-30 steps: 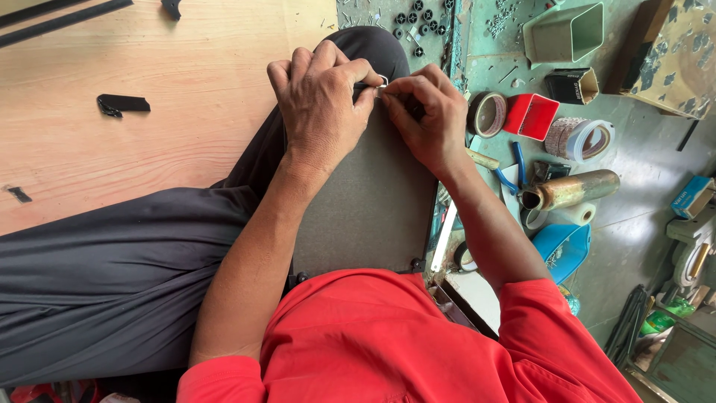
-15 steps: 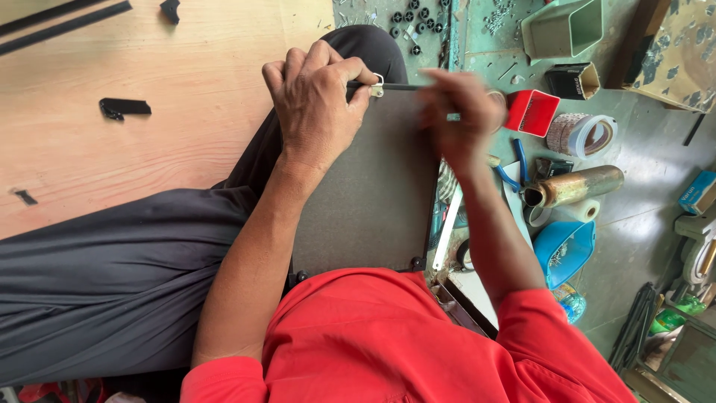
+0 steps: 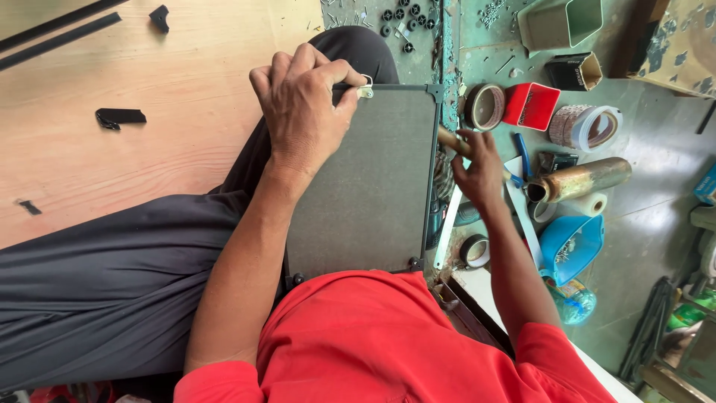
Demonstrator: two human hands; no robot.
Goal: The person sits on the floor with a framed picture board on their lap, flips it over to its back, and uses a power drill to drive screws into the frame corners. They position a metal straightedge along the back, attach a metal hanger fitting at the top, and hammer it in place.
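Note:
A grey rectangular panel (image 3: 373,186) with a dark frame lies across my lap. My left hand (image 3: 302,112) grips its far left edge and pinches a small pale metal clip (image 3: 365,90) against the frame. To the right of the panel, my right hand (image 3: 477,168) is closed around a wooden tool handle (image 3: 453,140), low over the cluttered floor. What is at the end of the handle is hidden by my fingers.
Right of the panel lie a red box (image 3: 533,104), tape rolls (image 3: 585,127), a brass cylinder (image 3: 578,179), a blue tub (image 3: 570,242) and a green bin (image 3: 559,22). Small black wheels (image 3: 406,19) sit at the top. A plywood sheet (image 3: 112,172) with black brackets lies left.
My right hand has left the panel's top edge, swung right and down to the floor clutter, and closed on a wooden handle. My left hand stays on the clip.

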